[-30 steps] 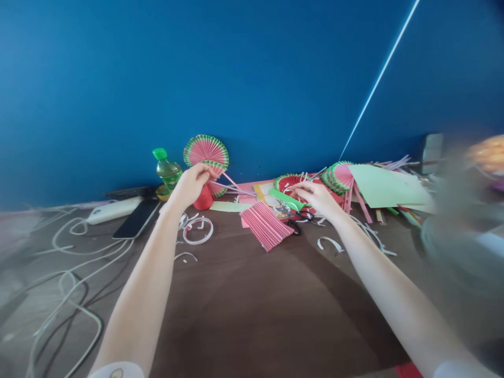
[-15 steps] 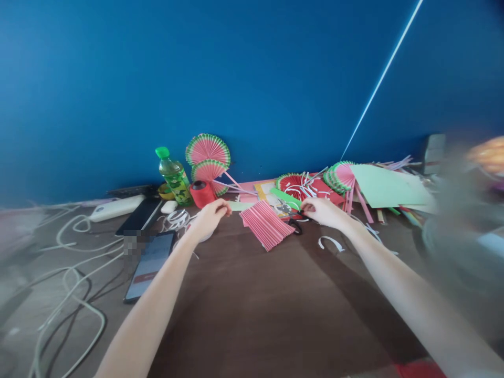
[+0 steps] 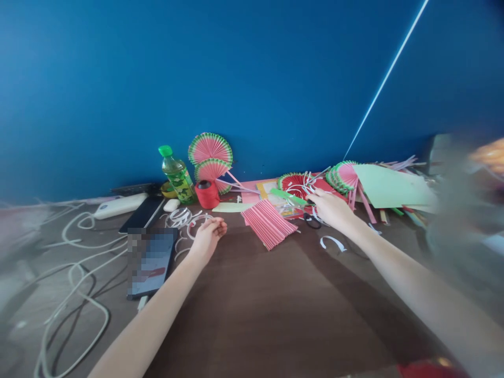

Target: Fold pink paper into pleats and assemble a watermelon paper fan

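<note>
Loosely curled and with nothing visible in its fingers, my left hand (image 3: pixel 208 236) is over the table, left of a pleated pink paper (image 3: pixel 269 224). That paper lies apart from both hands. At the back right, my right hand (image 3: pixel 329 208) has its fingers closed around a handle of the black-handled scissors (image 3: pixel 313 222); the fingers partly hide them. Beside those fingertips lies a green strip-like piece (image 3: pixel 289 197). White paper scraps (image 3: pixel 302 185) and a red pleated fan (image 3: pixel 285 181) sit just behind.
Pink-and-green paper fans (image 3: pixel 210 149) lean on the blue wall, near a red thread spool (image 3: pixel 207 195) and a green-capped bottle (image 3: pixel 178 178). Phones (image 3: pixel 155 268) and white cables (image 3: pixel 104 310) occupy the left. Pale green paper (image 3: pixel 389 186) lies right. A blurred person (image 3: pixel 460 226) is at far right.
My right hand has shifted slightly right, and the scissors have moved right with it. My left hand has drawn back a little toward me. The pleated paper has stayed put.
</note>
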`<action>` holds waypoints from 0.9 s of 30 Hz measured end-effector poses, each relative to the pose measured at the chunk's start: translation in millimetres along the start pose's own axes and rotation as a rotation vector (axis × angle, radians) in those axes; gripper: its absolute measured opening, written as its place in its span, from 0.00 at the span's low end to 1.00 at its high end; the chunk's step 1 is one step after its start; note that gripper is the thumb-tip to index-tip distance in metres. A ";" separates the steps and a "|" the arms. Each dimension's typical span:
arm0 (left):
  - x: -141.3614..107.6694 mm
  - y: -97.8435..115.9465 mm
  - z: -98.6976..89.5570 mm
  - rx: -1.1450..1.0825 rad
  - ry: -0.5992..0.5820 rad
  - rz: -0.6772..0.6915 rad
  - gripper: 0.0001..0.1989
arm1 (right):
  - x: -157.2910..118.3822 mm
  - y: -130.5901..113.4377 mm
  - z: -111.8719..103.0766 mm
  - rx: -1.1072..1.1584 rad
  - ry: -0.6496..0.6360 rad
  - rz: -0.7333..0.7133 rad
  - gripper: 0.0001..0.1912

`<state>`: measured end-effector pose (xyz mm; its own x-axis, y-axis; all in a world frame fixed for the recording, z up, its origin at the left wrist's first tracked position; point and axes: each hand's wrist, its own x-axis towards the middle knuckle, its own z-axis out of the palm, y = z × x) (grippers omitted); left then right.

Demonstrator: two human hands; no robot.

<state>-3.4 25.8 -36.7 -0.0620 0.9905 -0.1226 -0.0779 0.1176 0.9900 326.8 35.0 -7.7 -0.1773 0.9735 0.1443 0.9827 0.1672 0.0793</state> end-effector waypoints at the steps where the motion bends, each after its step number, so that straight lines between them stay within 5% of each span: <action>1: -0.5 -1.6 -0.5 -0.056 0.023 -0.036 0.03 | -0.5 0.8 -3.7 -0.016 0.029 0.019 0.23; 6: 2.9 -0.7 -1.1 -0.271 0.082 -0.187 0.10 | -2.6 -1.0 -20.6 0.091 0.245 0.120 0.24; 11: 4.0 4.6 -2.0 -0.387 0.061 -0.263 0.10 | 2.4 -0.5 -26.7 0.612 0.339 0.209 0.20; 15: 0.9 7.9 -2.9 -0.416 0.004 -0.264 0.08 | 10.6 -4.1 -21.2 1.080 0.229 0.187 0.23; 20: 0.4 7.1 -2.0 -0.411 -0.060 -0.258 0.05 | 27.7 -23.1 -6.6 1.204 0.125 0.062 0.23; 27: -2.9 6.5 -2.1 -0.394 -0.072 -0.255 0.07 | 48.5 -59.4 -6.8 1.377 -0.343 -0.106 0.21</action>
<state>-5.8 23.5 -30.1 0.0758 0.9374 -0.3398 -0.4537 0.3359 0.8254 259.4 71.3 1.4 -0.4260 0.9027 -0.0596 0.2675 0.0627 -0.9615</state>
